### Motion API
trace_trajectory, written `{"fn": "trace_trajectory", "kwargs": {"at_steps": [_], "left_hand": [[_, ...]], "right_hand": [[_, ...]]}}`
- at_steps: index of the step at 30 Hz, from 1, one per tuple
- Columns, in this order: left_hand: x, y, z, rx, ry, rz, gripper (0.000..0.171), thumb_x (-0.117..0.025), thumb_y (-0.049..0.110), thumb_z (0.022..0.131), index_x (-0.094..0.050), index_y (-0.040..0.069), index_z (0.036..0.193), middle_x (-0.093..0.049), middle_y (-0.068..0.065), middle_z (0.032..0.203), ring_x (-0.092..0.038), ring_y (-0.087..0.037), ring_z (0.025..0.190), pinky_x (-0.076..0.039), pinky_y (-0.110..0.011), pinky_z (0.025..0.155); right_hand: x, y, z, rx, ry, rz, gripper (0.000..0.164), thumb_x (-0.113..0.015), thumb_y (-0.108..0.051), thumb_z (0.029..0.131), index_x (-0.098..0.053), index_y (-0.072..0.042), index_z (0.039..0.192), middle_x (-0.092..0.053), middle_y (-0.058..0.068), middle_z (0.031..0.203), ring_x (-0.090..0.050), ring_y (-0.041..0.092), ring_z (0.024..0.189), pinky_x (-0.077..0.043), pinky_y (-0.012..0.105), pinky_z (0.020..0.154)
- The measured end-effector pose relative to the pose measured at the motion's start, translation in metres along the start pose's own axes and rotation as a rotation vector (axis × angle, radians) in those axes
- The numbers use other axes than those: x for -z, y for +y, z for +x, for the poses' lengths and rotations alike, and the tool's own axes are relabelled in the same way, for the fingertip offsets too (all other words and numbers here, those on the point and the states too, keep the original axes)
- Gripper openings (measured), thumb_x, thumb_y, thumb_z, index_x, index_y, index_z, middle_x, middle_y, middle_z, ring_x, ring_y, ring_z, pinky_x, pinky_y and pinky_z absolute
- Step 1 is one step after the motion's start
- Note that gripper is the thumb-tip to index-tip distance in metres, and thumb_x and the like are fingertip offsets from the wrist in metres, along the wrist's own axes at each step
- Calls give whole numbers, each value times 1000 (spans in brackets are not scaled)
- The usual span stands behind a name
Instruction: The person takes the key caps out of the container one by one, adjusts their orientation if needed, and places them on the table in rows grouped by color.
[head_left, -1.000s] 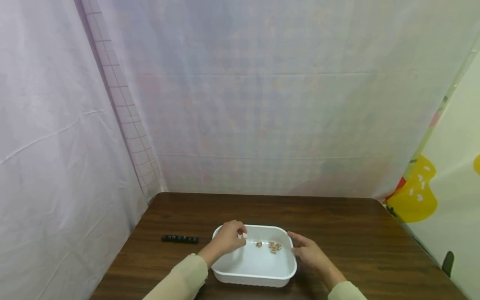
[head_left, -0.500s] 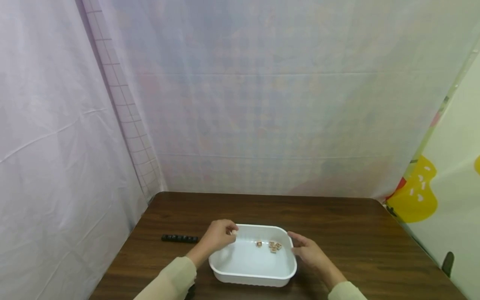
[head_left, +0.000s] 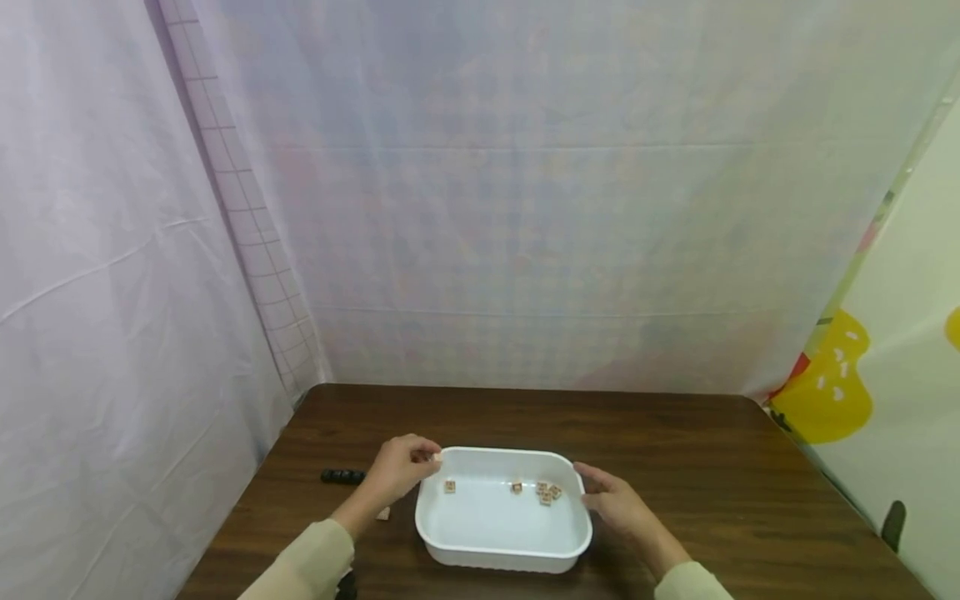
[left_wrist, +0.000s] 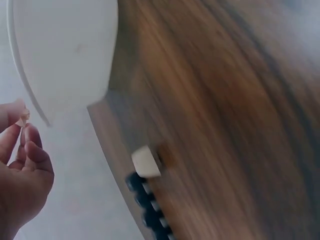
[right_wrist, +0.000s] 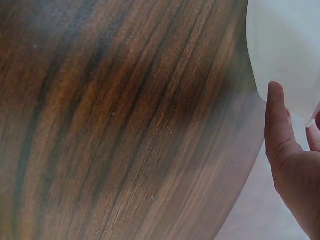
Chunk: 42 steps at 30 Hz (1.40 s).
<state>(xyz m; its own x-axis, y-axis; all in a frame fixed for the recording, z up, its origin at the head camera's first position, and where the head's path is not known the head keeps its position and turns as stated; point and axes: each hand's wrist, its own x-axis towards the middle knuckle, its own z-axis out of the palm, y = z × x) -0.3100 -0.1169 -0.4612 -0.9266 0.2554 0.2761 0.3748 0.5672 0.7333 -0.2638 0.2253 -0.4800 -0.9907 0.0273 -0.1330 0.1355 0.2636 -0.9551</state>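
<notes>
My left hand (head_left: pixel 405 467) pinches a small pale wooden tile (left_wrist: pixel 23 117) between thumb and fingertips, held at the back left corner of a white plastic tub (head_left: pixel 504 552). My right hand (head_left: pixel 618 504) holds the tub's right wall, with digits on both sides of the rim in the right wrist view. Inside the tub, one square wooden tile (head_left: pixel 450 487) with a dark mark lies at the left. Several similar tiles (head_left: pixel 546 498) cluster toward the right, and a single tile (head_left: pixel 517 487) sits just left of them.
A black segmented strip (head_left: pixel 341 476) lies left of the tub, partly behind my left hand. Another wooden piece (head_left: pixel 384 513) is on the brown table (head_left: pixel 675 442) by my left wrist. The left wrist view shows a black segmented strip (left_wrist: pixel 147 210) beside a pale piece (left_wrist: pixel 146 162) near the table edge.
My left hand has moved left from over the tub to its back left corner, carrying the tile. A tile in the tub and a wooden piece on the table are now uncovered. My right hand stays put.
</notes>
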Motion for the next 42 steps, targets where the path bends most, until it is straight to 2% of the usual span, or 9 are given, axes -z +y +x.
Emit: {"fn": "trace_trajectory", "kwargs": {"at_steps": [5,12,16,21,25,30,42], "left_hand": [[13,-14,-9,31,42,-8,23,-77,11,85,-73,1,105,-67,-2,90,-61,-16,81,-52,-31,69],[38,-34,-28,102,70,17,20,-80,12,82,-75,4,99,-70,-2,89,-64,-17,81,-54,-35,73],[52,-48,-38,120,49,46,18,-79,10,81,-75,4,97,-70,-1,86,-64,-17,81,-53,-36,73],[62,-63,-47,127,-23,80,18,-78,8,80,-74,4,97,-67,2,83,-61,-15,80,-51,-33,71],[63,-69,-51,91,-85,75,17,-79,8,79,-74,2,94,-68,-1,84,-60,-15,77,-49,-33,69],[58,-75,-54,31,-145,51,14,-78,7,79,-73,1,91,-66,0,80,-58,-13,73,-47,-27,64],[51,-82,-58,61,-190,5,15,-76,0,73,-72,0,88,-62,1,75,-54,-12,68,-45,-24,60]], "right_hand": [[-1,2,0,38,3,8,58,-58,9,83,-47,8,140,-62,31,112,-64,32,95,-56,43,77],[-2,0,-2,23,25,30,56,-56,10,84,-49,7,140,-60,33,116,-64,36,98,-56,48,76],[-3,1,-1,18,26,21,56,-57,10,84,-50,6,139,-61,33,115,-64,37,99,-56,48,77],[-3,3,1,26,28,30,56,-57,11,83,-50,7,139,-61,32,115,-64,37,99,-56,48,78],[-2,3,0,25,27,37,55,-56,11,84,-50,7,139,-58,35,120,-63,37,100,-56,49,78],[-2,2,-1,24,24,25,56,-55,11,84,-49,7,139,-57,37,119,-64,38,100,-56,48,78],[-1,-1,-1,-16,15,-8,57,-55,9,86,-48,4,142,-55,38,124,-62,41,106,-55,49,80]]}}
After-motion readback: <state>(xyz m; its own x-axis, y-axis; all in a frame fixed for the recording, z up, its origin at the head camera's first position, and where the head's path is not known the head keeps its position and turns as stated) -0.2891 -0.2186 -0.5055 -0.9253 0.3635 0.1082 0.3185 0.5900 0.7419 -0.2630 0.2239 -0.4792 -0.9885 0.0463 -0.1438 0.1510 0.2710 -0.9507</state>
